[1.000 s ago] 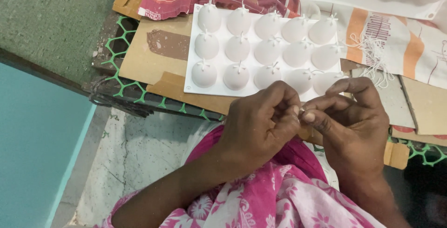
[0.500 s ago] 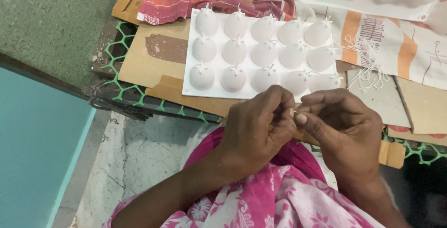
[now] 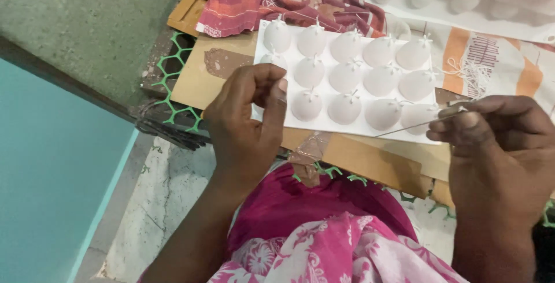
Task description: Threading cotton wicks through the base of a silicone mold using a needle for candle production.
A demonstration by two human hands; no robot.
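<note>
Needle: a long thin metal needle (image 3: 413, 126) is pinched in the right hand (image 3: 497, 144); its long axis runs nearly level, tilted slightly, with the free tip pointing toward the person's left and a little down, over the near edge of the white mould tray (image 3: 347, 127).
Right hand: fingers clenched, thumb and forefinger grasping the needle's right end, off the tray's right corner.
Left hand: the left hand (image 3: 245, 127) is raised over the tray's near-left corner, fingertips pressed together beside the nearest dome; it may hold a bit of white thread, but that is too small to tell.
Tray: three rows of white egg-shaped domes (image 3: 346, 78), each with a short white wick tuft on top, lying on brown cardboard (image 3: 196, 86) above a green plastic mesh (image 3: 173, 69).
Around: a loose bundle of white thread (image 3: 471, 72) on an orange-and-white printed cloth (image 3: 503, 63); a second white tray (image 3: 462, 5) further back.
Change: half a second ago both hands met fingertip to fingertip below the tray; now they are well apart, the left moved up to the tray and the right drawn away with the needle.
</note>
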